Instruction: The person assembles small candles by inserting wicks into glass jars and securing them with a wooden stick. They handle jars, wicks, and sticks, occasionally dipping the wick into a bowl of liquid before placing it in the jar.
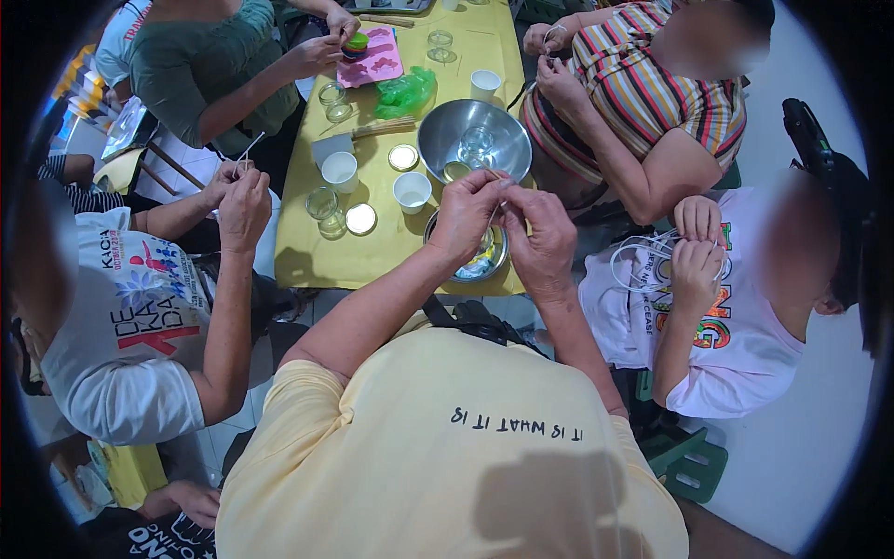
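Observation:
My left hand [464,219] and my right hand [540,235] meet above the near end of the table, fingers pinched together. Between the fingertips runs a thin pale strand [493,216], partly hidden by the fingers; its kind is hard to make out. Below my hands sits a small metal bowl [504,258] with something blue and yellow inside, partly covered by my hands. Just beyond stands a large steel bowl [433,135] with a clear glass jar [476,144] in it. A round gold lid [455,171] shows beside my left fingers.
On the yellow tablecloth [400,256] stand white paper cups [412,193], glass jars [325,212] and lids [361,220]. Farther off lie a green plastic bag [407,91] and a pink mold [377,58]. Several people sit around, some holding white cord [643,256].

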The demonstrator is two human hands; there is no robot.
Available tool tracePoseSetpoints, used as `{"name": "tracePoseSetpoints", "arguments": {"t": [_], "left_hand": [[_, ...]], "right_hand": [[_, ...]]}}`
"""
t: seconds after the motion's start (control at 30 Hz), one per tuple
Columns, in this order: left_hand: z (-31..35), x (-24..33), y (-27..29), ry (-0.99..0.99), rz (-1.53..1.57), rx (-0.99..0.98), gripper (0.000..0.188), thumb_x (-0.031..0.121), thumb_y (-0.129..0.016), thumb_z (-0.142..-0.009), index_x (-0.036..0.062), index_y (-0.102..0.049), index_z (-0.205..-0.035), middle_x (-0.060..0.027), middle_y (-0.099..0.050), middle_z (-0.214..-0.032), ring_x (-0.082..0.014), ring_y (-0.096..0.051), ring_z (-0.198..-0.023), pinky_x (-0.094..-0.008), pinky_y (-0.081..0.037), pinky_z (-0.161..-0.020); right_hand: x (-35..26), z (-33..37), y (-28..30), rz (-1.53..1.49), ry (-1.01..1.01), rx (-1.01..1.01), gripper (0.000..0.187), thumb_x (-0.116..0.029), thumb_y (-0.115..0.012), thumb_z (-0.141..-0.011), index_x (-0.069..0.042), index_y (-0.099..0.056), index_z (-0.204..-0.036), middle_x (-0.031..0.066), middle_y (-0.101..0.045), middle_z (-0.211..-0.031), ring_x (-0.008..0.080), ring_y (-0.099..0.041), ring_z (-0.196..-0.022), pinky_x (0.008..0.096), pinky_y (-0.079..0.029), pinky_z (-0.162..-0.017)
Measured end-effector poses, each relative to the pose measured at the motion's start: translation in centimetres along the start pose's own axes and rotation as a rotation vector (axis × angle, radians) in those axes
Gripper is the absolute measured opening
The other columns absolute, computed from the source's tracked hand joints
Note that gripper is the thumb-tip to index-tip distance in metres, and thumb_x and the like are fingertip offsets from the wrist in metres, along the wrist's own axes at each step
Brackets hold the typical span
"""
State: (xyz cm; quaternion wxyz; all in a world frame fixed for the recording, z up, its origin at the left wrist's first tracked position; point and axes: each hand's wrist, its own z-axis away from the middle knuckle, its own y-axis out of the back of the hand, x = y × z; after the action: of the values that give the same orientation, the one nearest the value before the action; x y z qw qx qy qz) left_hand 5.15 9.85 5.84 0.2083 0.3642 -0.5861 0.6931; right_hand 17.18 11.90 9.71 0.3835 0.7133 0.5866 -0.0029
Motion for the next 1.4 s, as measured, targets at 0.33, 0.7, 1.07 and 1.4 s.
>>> {"name": "tracePoseSetpoints", "arguments": {"t": [0.33, 0.7, 1.07, 1.4], "left_hand": [[-0.6, 1.1, -0.1, -0.047, 0.057, 0.081, 0.012, 0.007, -0.064, -0.087, -0.0017, -0.063, -0.096, -0.0052, -0.062, -0.082, -0.0100, -0.058, -0.072, -0.0218, -0.047, -0.066], [-0.7, 0.6, 0.7, -0.034, -0.025, 0.033, 0.015, 0.007, -0.065, -0.087, -0.0010, -0.063, -0.099, -0.0083, -0.066, -0.087, -0.0138, -0.062, -0.078, -0.0252, -0.052, -0.070], [-3.4, -4.5, 6.4, 0.075, -0.045, -0.153, 0.014, 0.005, -0.062, -0.089, -0.0005, -0.062, -0.101, -0.0111, -0.067, -0.093, -0.0178, -0.065, -0.086, -0.0301, -0.053, -0.077], [-3.0, -6.6, 7.3, 0.155, -0.360, -0.171, 0.012, 0.009, -0.061, -0.090, 0.0000, -0.064, -0.097, -0.0074, -0.067, -0.091, -0.0166, -0.063, -0.087, -0.0289, -0.049, -0.081]], "right_hand": [[-1.5, 1.4, -0.3, -0.232, -0.270, -0.012, 0.028, -0.011, -0.075, -0.079, -0.001, -0.066, -0.104, 0.0110, -0.068, -0.094, 0.0170, -0.067, -0.083, 0.0307, -0.054, -0.071], [0.7, 2.6, -1.4, -1.197, -0.937, 0.111, 0.019, -0.005, -0.062, -0.090, -0.002, -0.054, -0.107, 0.0103, -0.067, -0.091, 0.0120, -0.065, -0.073, 0.0217, -0.054, -0.065], [4.2, 4.6, -1.6, -0.453, -0.806, -0.130, 0.024, -0.007, -0.066, -0.086, 0.001, -0.060, -0.108, 0.0070, -0.068, -0.079, 0.0087, -0.063, -0.069, 0.0228, -0.050, -0.062], [9.5, 7.2, -2.0, 0.029, -0.679, -0.422, 0.034, -0.033, -0.068, -0.084, -0.010, -0.069, -0.109, 0.0111, -0.070, -0.086, 0.0201, -0.068, -0.079, 0.0320, -0.053, -0.072]]}}
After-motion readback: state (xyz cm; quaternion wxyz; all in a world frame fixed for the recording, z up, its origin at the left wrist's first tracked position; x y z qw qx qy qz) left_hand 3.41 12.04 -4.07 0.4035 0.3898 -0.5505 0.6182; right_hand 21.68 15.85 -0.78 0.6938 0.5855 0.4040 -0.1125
